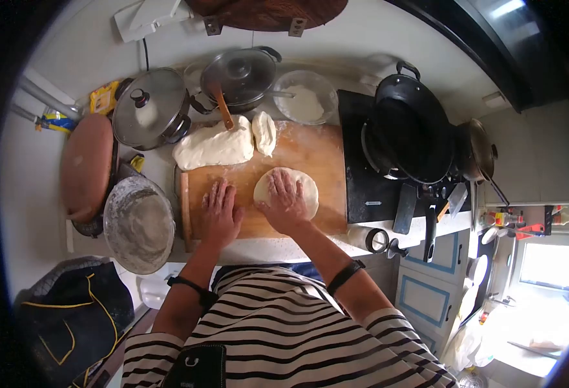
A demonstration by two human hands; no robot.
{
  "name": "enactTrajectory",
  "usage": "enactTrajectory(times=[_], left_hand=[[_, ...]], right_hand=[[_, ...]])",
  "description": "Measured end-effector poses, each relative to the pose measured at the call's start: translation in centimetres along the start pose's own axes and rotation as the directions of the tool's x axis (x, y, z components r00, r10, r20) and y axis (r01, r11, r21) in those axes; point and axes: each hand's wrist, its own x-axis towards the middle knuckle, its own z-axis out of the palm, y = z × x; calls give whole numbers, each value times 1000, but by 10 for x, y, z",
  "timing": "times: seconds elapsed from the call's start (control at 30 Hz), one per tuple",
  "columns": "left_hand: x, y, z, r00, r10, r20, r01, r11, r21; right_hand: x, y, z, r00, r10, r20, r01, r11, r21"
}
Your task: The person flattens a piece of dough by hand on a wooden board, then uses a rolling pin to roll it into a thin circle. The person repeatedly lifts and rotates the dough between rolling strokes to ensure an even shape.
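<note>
My right hand (287,200) lies flat on a round of flattened dough (308,191), palm down with the fingers extended. To its left, my left hand (221,210) rests on the wooden board (323,152) with its fingers stretched out, holding nothing. Behind the hands, a large slab of dough (210,147) sits along the board's back edge. Beside that slab is a smaller, elongated dough piece (265,134). A wooden-handled tool (221,107) leans over the slab, its other end resting toward a lidded pan. Flour dusts both hands and parts of the board.
A floury bowl (139,226) stands left of the board. Behind are a glass-lidded pot (147,113), a lidded pan (239,77) and a clear bowl of flour (304,100). On the right, a black wok (410,126) sits over the stove (362,207), near a cleaver (405,208) and a jar (369,239).
</note>
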Motion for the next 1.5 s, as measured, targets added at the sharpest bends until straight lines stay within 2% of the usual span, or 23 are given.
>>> enactTrajectory(times=[0.07, 0.27, 0.37, 0.47, 0.57, 0.67, 0.77, 0.8, 0.9, 1.0, 1.1, 1.23, 1.33, 1.43, 1.47, 1.5], left_hand=[[1, 1, -2, 1000, -8, 0, 8, 1000, -8], [0, -3, 0, 1000, -1, -27, 1, 1000, -27], [-3, -5, 7, 998, -2, -69, -1, 999, -43], [-6, -3, 4, 999, -4, -43, 3, 1000, -25], [2, -3, 3, 997, 2, -72, -4, 1000, -27], [-5, -5, 3, 997, 14, -78, -16, 1000, -27], [3, -5, 3, 991, 22, -131, -27, 999, -40], [-3, -3, 3, 990, 15, -138, -21, 999, -47], [-3, -3, 0, 992, 34, -124, -37, 999, -25], [1, -3, 1, 995, 4, -102, -9, 999, -45], [-2, -2, -7, 993, 33, -112, -40, 997, -61], [4, -3, -2, 991, 36, -125, -41, 998, -43], [-7, -1, 0, 991, 18, -133, -28, 997, -72], [-5, -2, -4, 991, 51, -126, -59, 996, -62], [-3, -5, 0, 990, 52, -129, -61, 996, -68], [0, -6, 2, 990, 42, -138, -53, 996, -74]], right_hand=[[4, -10, -4, 999, 6, -38, -5, 1000, 16], [12, -10, -24, 998, 22, 60, -33, 982, 186], [8, 6, -7, 1000, -9, -19, 10, 998, 57], [18, 8, -17, 1000, 3, 10, -4, 989, 147], [4, 20, -4, 986, -45, -162, 51, 998, 33], [16, 26, -14, 996, -35, -79, 42, 995, 92], [3, 31, -13, 992, 11, -122, 0, 996, 93], [-4, 31, -15, 995, -34, -97, 33, 999, -6], [9, 32, -15, 998, 47, -40, -43, 995, 95], [-1, 35, -8, 980, 20, -200, -5, 997, 78], [-15, 34, 2, 983, -11, -186, 17, 999, 33], [-9, 39, -10, 983, 80, -165, -43, 975, 217], [-26, 45, -6, 973, -68, -221, 73, 997, 16], [-15, 42, -27, 996, 61, -58, -52, 987, 153], [-20, 50, -7, 980, 36, -197, -2, 986, 170], [-25, 51, -7, 978, 38, -203, -12, 992, 129]])
